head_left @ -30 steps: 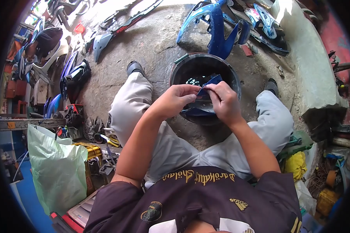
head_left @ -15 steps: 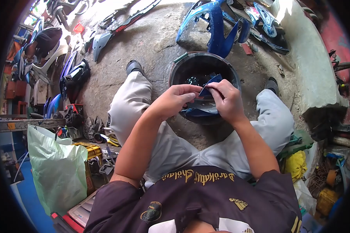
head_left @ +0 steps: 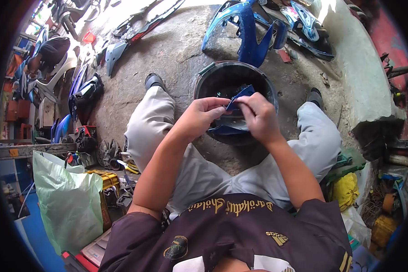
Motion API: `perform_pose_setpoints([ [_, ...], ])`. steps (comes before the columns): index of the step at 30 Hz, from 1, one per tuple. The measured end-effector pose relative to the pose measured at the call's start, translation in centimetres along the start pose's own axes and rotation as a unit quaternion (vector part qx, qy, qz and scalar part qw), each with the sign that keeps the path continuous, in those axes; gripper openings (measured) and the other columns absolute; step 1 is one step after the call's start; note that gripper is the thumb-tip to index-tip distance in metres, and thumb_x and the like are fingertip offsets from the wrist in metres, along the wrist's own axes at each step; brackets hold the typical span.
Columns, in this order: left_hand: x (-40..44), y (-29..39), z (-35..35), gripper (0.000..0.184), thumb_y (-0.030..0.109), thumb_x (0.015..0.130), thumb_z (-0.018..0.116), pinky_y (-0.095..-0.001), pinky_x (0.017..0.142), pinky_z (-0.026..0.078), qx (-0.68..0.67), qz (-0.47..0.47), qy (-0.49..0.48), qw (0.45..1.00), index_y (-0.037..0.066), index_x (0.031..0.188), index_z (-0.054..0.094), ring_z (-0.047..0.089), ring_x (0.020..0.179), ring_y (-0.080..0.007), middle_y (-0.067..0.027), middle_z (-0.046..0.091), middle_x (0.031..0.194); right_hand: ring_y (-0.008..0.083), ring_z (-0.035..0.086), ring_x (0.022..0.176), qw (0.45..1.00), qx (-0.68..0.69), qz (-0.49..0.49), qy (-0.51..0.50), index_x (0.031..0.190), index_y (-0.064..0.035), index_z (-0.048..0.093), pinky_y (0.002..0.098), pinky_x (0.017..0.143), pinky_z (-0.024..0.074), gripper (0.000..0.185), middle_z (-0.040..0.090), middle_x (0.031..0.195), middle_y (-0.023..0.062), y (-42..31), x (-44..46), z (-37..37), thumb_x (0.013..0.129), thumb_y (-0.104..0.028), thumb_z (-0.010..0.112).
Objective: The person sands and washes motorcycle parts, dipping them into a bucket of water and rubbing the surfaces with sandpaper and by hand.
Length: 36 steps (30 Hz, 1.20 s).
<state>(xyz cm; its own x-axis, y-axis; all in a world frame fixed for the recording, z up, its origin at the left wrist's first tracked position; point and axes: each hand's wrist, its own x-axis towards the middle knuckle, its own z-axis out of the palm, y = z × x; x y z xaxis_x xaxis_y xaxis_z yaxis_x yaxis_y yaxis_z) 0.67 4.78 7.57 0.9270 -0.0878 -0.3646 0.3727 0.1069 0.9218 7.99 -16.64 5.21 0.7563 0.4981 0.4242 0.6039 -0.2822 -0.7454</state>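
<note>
Workshop, prob. small & for motorbike bodywork. Rough, stained concrete floor [head_left: 181, 59], w/ a big curved blue panel [head_left: 249, 47] at upper ctr. & a long panel w/ red edge [head_left: 143, 33] at upper L. More glossy panels [head_left: 310, 22] lie upper R, by a thick, chipped low wall [head_left: 365, 86]. Black bucket [head_left: 260, 78] stands on the floor nr. ctr. Lower L is cluttered: yellow-handled tool [head_left: 130, 167], yellow crate [head_left: 105, 177], pale green bag [head_left: 68, 208], misc. small parts. Tangled wire [head_left: 371, 204] & yellow bundle [head_left: 347, 190] at lower R.
</note>
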Motion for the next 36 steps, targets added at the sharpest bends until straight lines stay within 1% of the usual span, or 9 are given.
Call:
perform_pose_setpoints([
  [3,0.2,-0.2,-0.5,0.037,0.013,0.107,0.065,-0.0279,0.096,0.051,0.044,-0.011,-0.002,0.999,-0.003,0.14,0.068,0.067,0.109,-0.0101,-0.0051,0.076,0.122,0.0345,0.071,0.085,1.0,0.003,-0.014,-0.001,0.107,-0.0012,0.076,0.042,0.076,0.0561,0.013,0.071,0.093,0.0164,-0.2,-0.1,0.2,0.095,0.002,0.073],
  [6,0.0,0.2,-0.3,0.032,0.01,0.106,0.066,-0.0282,0.095,0.053,0.017,-0.018,0.023,0.999,-0.003,0.135,0.071,0.067,0.099,-0.0093,-0.004,0.076,0.112,0.034,0.072,0.085,1.0,0.015,-0.012,-0.016,0.107,-0.0011,0.076,0.0418,0.076,0.0564,0.014,0.071,0.094,0.0164,-1.0,-0.4,0.3,0.094,0.002,0.073],
  [12,-0.1,0.5,-0.2,0.038,0.017,0.107,0.066,-0.0261,0.087,0.051,0.048,-0.015,0.017,0.999,0.001,0.141,0.069,0.064,0.097,-0.0078,-0.0019,0.076,0.116,0.0359,0.07,0.083,0.999,0.027,-0.043,-0.02,0.108,-0.0019,0.075,0.0445,0.074,0.0559,0.014,0.068,0.093,0.0159,-1.4,-0.6,0.3,0.094,0.001,0.073],
  [18,-0.1,0.8,0.4,0.033,0.014,0.107,0.065,-0.0258,0.088,0.051,0.052,-0.011,0.033,0.998,0.0,0.136,0.072,0.065,0.094,-0.0077,-0.0041,0.077,0.11,0.0339,0.071,0.084,0.999,-0.001,-0.045,-0.006,0.109,-0.0006,0.075,0.0415,0.076,0.0572,0.016,0.07,0.093,0.0156,-0.4,-0.6,0.4,0.094,0.003,0.073],
  [21,0.2,0.4,-0.1,0.037,0.019,0.107,0.065,-0.0248,0.085,0.048,0.045,-0.013,0.02,0.999,0.004,0.14,0.071,0.06,0.094,-0.006,0.0015,0.074,0.109,0.034,0.071,0.084,0.998,0.014,-0.054,-0.022,0.108,-0.0006,0.075,0.0414,0.076,0.057,0.015,0.071,0.094,0.016,-1.1,-0.9,0.9,0.094,0.003,0.073],
  [25,0.2,0.6,0.1,0.037,0.018,0.107,0.064,-0.0243,0.085,0.048,0.046,-0.016,0.024,0.998,0.004,0.14,0.071,0.06,0.093,-0.0058,0.0009,0.076,0.109,0.037,0.069,0.083,0.999,0.015,-0.029,0.022,0.107,-0.0014,0.073,0.045,0.073,0.0557,0.013,0.067,0.092,0.0164,0.2,0.0,0.8,0.094,0.002,0.073],
  [29,0.7,0.0,-0.1,0.036,0.017,0.107,0.064,-0.024,0.084,0.048,0.05,-0.025,0.036,0.998,0.004,0.14,0.071,0.06,0.093,-0.0055,0.0,0.077,0.11,0.0343,0.071,0.083,0.998,0.023,-0.063,-0.007,0.108,-0.0022,0.076,0.0418,0.075,0.0565,0.014,0.07,0.093,0.0162,-1.2,-0.3,1.1,0.095,0.003,0.073],
  [32,0.3,0.2,0.2,0.035,0.017,0.107,0.063,-0.0235,0.083,0.047,0.049,-0.02,0.038,0.998,0.004,0.139,0.071,0.06,0.091,-0.0047,0.0004,0.077,0.109,0.0353,0.071,0.084,1.0,0.011,-0.007,0.01,0.108,-0.0024,0.075,0.0427,0.076,0.0568,0.016,0.069,0.093,0.0163,0.0,0.0,0.6,0.094,0.003,0.073],
  [36,0.7,0.0,0.1,0.034,0.018,0.108,0.063,-0.0226,0.079,0.046,0.024,-0.008,0.024,0.999,0.005,0.138,0.072,0.058,0.087,-0.0038,0.001,0.077,0.106,0.0344,0.071,0.084,0.998,0.03,-0.044,-0.017,0.107,-0.0015,0.075,0.0411,0.075,0.0564,0.013,0.07,0.093,0.0164,-1.6,-1.0,1.2,0.095,0.003,0.072],
])
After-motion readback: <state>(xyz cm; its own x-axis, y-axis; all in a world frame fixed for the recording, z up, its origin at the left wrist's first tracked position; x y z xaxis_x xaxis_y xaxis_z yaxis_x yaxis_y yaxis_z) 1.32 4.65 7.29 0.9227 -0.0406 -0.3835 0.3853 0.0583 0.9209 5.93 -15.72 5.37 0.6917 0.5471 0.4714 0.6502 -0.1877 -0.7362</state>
